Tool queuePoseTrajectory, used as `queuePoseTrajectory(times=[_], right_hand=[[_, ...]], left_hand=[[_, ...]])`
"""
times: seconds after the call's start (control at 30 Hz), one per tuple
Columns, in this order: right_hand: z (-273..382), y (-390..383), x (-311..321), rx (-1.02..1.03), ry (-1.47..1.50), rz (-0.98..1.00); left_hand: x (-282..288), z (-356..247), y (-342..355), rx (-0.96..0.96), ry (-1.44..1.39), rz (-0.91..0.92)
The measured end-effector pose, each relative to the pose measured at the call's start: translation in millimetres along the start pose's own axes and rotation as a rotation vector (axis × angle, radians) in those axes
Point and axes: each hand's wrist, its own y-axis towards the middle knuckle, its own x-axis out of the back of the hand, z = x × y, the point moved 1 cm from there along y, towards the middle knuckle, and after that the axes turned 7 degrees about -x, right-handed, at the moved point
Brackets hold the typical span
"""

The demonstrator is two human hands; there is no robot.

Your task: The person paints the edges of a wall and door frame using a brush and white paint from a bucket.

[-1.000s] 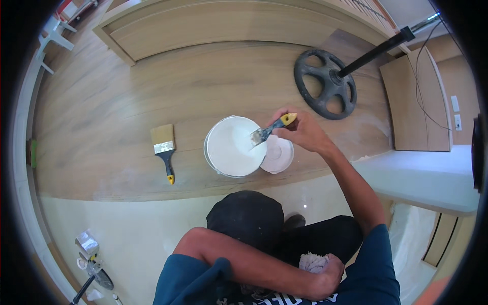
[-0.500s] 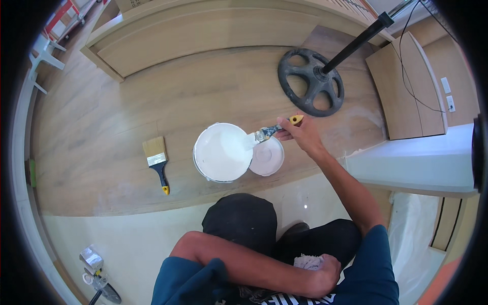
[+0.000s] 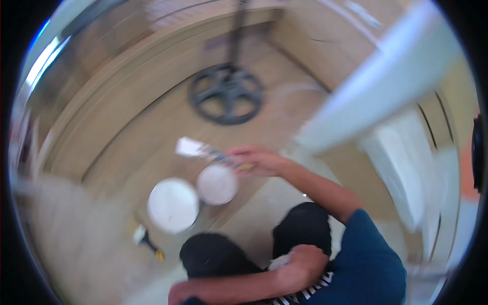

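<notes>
Our right hand [image 3: 254, 161] grips the paintbrush [image 3: 213, 154] by the far edge of the pale lid [image 3: 217, 186], white-coated bristles [image 3: 189, 147] pointing left and slightly away, long axis slanting back toward us. That arm [image 3: 320, 189] reaches forward; our left hand [image 3: 308, 259], well apart, is closed around a pale cloth [image 3: 279, 262]. Left of the lid, the bucket [image 3: 172, 180] holds white paint [image 3: 173, 206].

Motion blur, so edges are soft. Far middle: dark spoked round base [image 3: 228, 94] on the floor, dark pole [image 3: 235, 40] upright from it. Far left: long wood-tone panel [image 3: 119, 96] running diagonally; bright strip [image 3: 47, 63] beyond, at the rim. Far right: wood-tone cabinet [image 3: 300, 38]. Right: pale slab [image 3: 376, 84], translucent white sheeting [image 3: 399, 160] just nearer, orange patch [image 3: 469, 170] at the rim.
</notes>
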Motion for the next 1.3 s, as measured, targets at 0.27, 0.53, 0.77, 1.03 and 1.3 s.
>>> queuePoseTrajectory(times=[0.27,0.53,0.77,1.03,1.3], right_hand=[[-50,-116,28,0.395,0.006,-0.552],[-34,-184,93,0.852,0.300,-1.121],[-28,-200,132,0.831,0.537,-1.072],[5,-218,112,1.018,0.616,-0.950],[70,-258,58,1.217,0.238,-1.048]], left_hand=[[100,16,-37,0.056,-0.019,-0.070],[125,60,-33,0.124,-0.333,-0.543],[105,90,-30,0.180,-0.267,-0.670],[109,111,-17,0.281,-0.144,-0.641],[108,119,-9,0.278,-0.121,-0.634]])
